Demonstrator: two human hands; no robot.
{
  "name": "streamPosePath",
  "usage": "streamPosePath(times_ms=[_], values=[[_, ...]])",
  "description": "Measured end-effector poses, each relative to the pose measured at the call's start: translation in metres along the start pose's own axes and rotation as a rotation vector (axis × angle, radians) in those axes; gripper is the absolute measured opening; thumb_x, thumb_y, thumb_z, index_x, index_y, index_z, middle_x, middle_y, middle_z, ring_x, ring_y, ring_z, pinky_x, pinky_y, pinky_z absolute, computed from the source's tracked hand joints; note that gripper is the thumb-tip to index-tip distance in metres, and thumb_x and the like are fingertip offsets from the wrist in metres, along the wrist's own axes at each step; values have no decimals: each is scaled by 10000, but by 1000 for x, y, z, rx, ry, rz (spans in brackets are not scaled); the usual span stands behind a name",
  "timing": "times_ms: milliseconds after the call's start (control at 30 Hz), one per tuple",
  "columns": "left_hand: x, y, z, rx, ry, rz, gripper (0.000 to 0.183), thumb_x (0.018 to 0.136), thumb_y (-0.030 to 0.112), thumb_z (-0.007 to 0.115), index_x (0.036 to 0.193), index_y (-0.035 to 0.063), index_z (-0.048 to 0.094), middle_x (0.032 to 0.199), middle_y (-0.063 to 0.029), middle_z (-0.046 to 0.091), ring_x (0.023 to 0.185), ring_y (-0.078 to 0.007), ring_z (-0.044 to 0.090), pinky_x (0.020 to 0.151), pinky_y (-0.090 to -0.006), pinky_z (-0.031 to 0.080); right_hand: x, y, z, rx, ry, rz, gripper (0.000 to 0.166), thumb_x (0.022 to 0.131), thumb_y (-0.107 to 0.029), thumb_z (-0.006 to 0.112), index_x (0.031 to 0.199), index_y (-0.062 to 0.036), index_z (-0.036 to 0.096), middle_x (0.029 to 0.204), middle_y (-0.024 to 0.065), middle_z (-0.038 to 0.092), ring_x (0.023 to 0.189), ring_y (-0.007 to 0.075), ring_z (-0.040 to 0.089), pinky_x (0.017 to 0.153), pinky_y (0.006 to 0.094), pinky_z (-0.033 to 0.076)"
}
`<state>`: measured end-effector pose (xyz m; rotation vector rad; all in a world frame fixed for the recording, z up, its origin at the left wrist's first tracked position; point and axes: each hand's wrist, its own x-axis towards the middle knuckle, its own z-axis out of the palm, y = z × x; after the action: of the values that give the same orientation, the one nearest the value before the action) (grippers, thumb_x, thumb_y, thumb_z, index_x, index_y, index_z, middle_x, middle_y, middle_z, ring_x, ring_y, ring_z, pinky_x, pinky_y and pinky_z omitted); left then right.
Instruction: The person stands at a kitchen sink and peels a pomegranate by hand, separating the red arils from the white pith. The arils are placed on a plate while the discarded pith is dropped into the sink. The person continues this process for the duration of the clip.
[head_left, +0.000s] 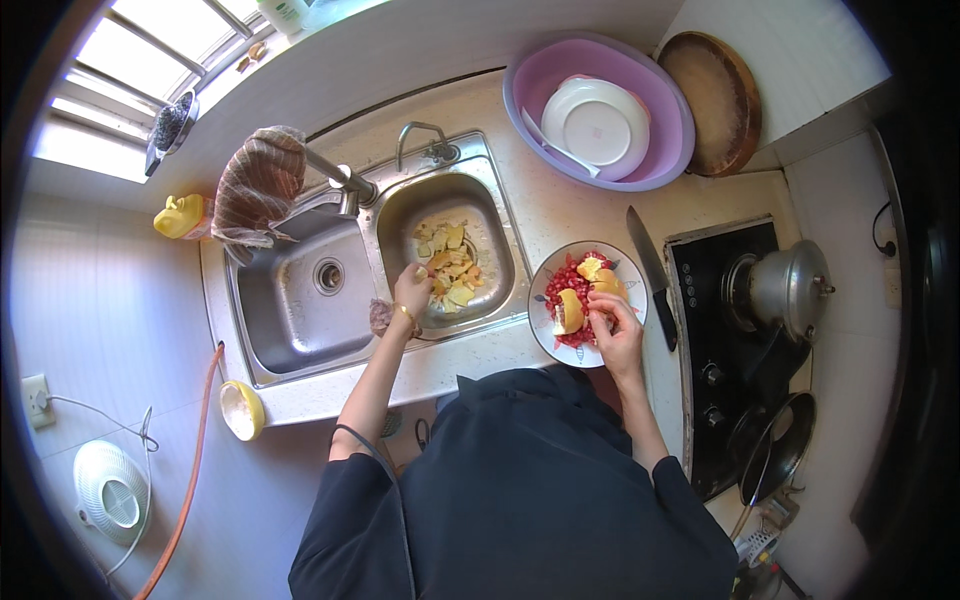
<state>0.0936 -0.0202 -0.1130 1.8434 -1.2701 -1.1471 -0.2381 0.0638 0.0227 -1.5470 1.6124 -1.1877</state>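
Observation:
A white patterned plate (543, 340) on the counter holds loose red pomegranate seeds (568, 285) and yellow-skinned pomegranate pieces (571, 310). Over its right side is my right hand (619, 336), fingers bent together at the fruit; whether they grip a piece is hidden. My left hand (413, 291) reaches over the near left edge of the right sink basin (491, 225). Its fingertips are close to a small pale scrap, and I cannot tell if they pinch it. Yellowish peel pieces (452, 268) lie around the drain there. A crumpled brownish cloth (381, 316) is under my left wrist.
A kitchen knife (649, 251) lies between plate and gas hob (701, 315), which carries a metal pot (784, 289). Behind stands a purple basin (525, 97) with a white bowl (596, 124). A towel-draped faucet (349, 184) rises by the left basin (300, 315).

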Motion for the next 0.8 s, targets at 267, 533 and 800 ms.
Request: streamPosePath(times_ms=[267,533,800], values=[[64,-41,18,654,74,154,236,667,63,582,899,25,588,967,-166,563,931,-328,526,814,-413,418,5,-9,1,-125,5,-10,80,740,28,577,805,-10,604,884,111,631,904,250,589,819,328,450],[88,-56,52,767,-121,610,116,631,57,596,741,77,621,909,-115,519,903,-294,482,764,-395,398,4,-11,-1,-206,30,75,79,742,43,566,800,3,602,876,116,622,902,263,581,824,341,447],[88,-66,76,989,-357,768,128,704,144,527,750,110,641,939,-84,509,970,-245,458,805,-363,380,12,-13,1,-231,-7,136,88,739,52,555,802,9,600,862,121,611,888,265,579,822,342,443]])
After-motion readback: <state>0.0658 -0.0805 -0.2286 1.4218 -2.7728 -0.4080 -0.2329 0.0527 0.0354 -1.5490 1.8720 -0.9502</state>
